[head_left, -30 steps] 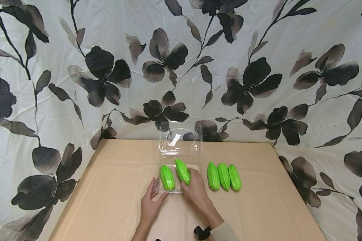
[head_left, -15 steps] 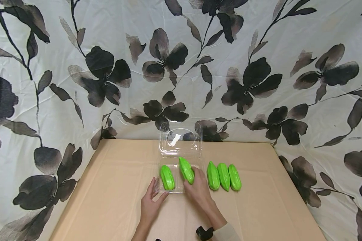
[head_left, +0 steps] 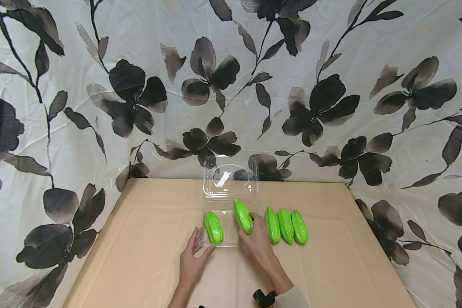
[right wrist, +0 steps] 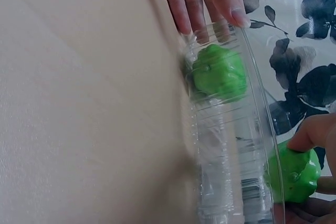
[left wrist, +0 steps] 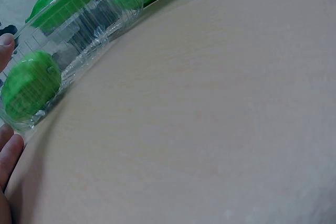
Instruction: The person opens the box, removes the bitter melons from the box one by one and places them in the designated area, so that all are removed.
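My right hand (head_left: 257, 238) holds a shiny green ridged vegetable (head_left: 242, 216), long like a cucumber, above the right half of an open clear plastic clamshell container (head_left: 231, 244). The thumb and fingers pinch its near end in the right wrist view, where that vegetable (right wrist: 296, 174) shows above the rim. A second green vegetable (head_left: 213, 226) lies in the container's left half. At the front left corner, my left hand (head_left: 192, 261) grips the container, thumb on the front side and fingers round the left side.
Several like vegetables (head_left: 285, 226) lie in a row on the tan table (head_left: 331, 265), just right of the container. The container's clear lid (head_left: 231, 179) stands up behind it, near the floral cloth (head_left: 269, 85) at the back edge.
My right hand has moved a little to the right with the vegetable, away from the one in the left half. The left hand and the container stay where they were.
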Available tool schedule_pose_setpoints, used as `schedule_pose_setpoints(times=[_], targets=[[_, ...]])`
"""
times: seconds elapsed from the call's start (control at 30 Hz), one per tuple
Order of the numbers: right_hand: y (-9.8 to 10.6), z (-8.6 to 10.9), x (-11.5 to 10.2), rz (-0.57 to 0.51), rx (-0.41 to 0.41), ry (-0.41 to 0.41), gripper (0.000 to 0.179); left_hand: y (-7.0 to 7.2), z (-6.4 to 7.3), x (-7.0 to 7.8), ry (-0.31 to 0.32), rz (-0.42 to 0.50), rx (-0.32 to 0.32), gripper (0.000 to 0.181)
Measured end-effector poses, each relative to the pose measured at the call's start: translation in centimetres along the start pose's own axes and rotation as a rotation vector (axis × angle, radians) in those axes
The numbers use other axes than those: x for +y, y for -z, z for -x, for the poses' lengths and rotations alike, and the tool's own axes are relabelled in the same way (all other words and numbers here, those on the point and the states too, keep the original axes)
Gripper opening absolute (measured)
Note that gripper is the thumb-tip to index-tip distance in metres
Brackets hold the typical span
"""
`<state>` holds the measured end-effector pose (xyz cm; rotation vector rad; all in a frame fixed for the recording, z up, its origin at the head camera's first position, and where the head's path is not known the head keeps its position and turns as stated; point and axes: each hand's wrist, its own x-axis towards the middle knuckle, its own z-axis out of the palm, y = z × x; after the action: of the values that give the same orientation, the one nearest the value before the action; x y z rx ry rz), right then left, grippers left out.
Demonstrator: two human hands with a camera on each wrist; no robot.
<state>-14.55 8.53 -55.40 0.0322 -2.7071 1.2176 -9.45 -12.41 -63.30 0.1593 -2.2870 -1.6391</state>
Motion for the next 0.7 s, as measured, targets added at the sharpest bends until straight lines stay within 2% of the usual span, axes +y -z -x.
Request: schedule_pose_setpoints(times=[0.7], targets=[[2.3,-0.5,2.0,0.004,0.124,0.033,0.062,0.0,0.0,0.1,0.015,-0.012,-0.002,0.086]])
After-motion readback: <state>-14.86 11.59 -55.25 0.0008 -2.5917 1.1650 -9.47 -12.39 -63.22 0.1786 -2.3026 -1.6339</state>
